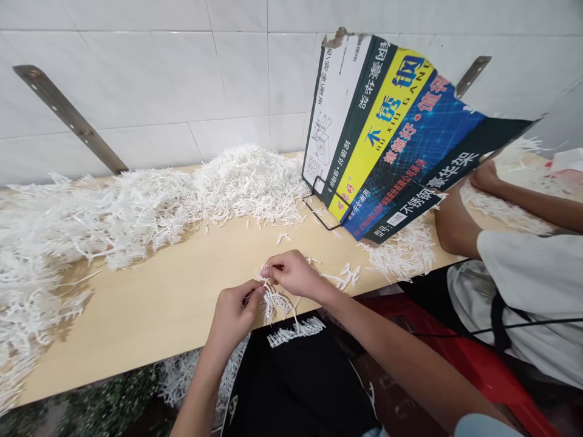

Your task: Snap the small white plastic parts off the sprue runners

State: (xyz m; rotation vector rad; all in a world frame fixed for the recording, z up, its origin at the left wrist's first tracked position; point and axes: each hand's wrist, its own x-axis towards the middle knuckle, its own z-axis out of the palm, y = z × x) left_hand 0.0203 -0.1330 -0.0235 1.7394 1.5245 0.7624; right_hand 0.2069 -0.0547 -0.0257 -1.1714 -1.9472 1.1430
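Observation:
My left hand [237,311] is closed, with thumb and index finger pinching a bunch of white branched strands [276,302] that look like plastic. Just beyond it, my right hand [295,274] pinches the same bunch at its upper end. The bunch hangs over the table's front edge, and what lies between the fingertips is partly hidden. A white comb-like strand piece [297,331] rests on the black cloth [291,382] over my lap. A few loose white pieces [348,276] lie right of my hands.
Large heaps of white strands [246,182] cover the table's [159,303] back and left. A printed cardboard panel [387,139] stands in a black wire holder [325,209]. Beyond it, another person's arm [523,197] reaches over the table. A red stool [473,364] is at right.

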